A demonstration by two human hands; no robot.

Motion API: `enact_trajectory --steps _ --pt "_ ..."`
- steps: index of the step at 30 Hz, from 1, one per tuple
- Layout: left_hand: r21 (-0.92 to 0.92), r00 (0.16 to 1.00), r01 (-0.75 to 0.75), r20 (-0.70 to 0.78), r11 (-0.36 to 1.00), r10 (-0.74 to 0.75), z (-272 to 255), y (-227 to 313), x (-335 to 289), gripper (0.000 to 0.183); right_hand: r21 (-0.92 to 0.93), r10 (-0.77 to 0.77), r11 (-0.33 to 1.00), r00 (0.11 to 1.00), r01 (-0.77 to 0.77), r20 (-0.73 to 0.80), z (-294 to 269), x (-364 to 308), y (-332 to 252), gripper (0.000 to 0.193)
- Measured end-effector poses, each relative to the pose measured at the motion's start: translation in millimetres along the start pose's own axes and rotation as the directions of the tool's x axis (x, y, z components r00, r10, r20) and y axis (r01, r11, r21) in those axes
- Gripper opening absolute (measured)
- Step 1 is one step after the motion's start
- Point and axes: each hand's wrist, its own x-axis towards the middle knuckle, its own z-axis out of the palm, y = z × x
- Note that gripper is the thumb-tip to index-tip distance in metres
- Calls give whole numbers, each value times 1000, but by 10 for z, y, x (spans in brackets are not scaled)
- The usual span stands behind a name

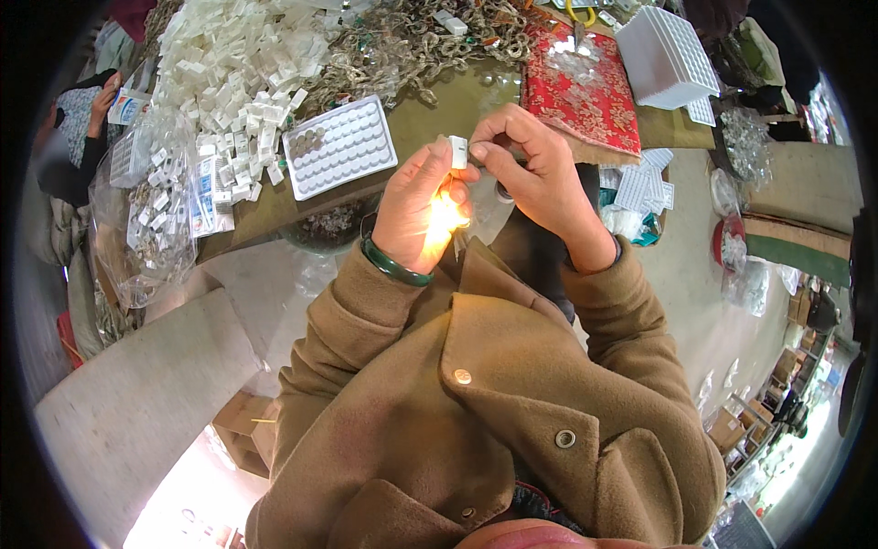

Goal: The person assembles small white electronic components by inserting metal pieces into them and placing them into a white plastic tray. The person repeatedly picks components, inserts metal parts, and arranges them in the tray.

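Note:
In front of my chest, my left hand (409, 212) is closed around a small white plastic box (458, 152), which sticks up between its thumb and fingers. A bright yellow-white light (445, 216) glows below the box, against the palm; its glare hides its shape. My right hand (538, 166) meets the box's right side, thumb and forefinger pinched together. Whatever lies in that pinch is too small to make out. Just beyond my left hand, a white dimpled tray (370, 137) lies on the table, with several small round discs (307, 143) in its left cups.
A large heap of small white boxes (247, 69) covers the table's far left, beside tangled wire bundles (402, 50). Yellow-handled scissors (580, 16) lie by a red patterned cloth (594, 101). Stacked white trays (657, 57) stand at right. A clear bag (137, 215) and another person's hand (105, 96) are left.

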Motion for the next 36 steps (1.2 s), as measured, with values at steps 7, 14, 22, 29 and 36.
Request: enact_trajectory --steps 7,14,22,29,36 --pt "61 996 -15 -92 998 21 -56 -41 -22 24 -230 -244 943 970 241 15 87 67 -25 12" --pt "204 973 -116 -173 972 152 -84 -1 -46 22 -215 -192 959 981 183 -17 220 89 -75 13" --pt "-183 994 24 -101 983 -43 -183 63 -98 23 503 282 825 959 -258 30 323 67 73 15" --pt "-226 998 24 -56 974 -38 -255 137 -179 26 718 446 581 888 -383 112 330 59 48 10" --pt "-134 991 -35 -133 990 17 -226 105 -198 25 710 354 640 933 -292 64 428 56 78 7"
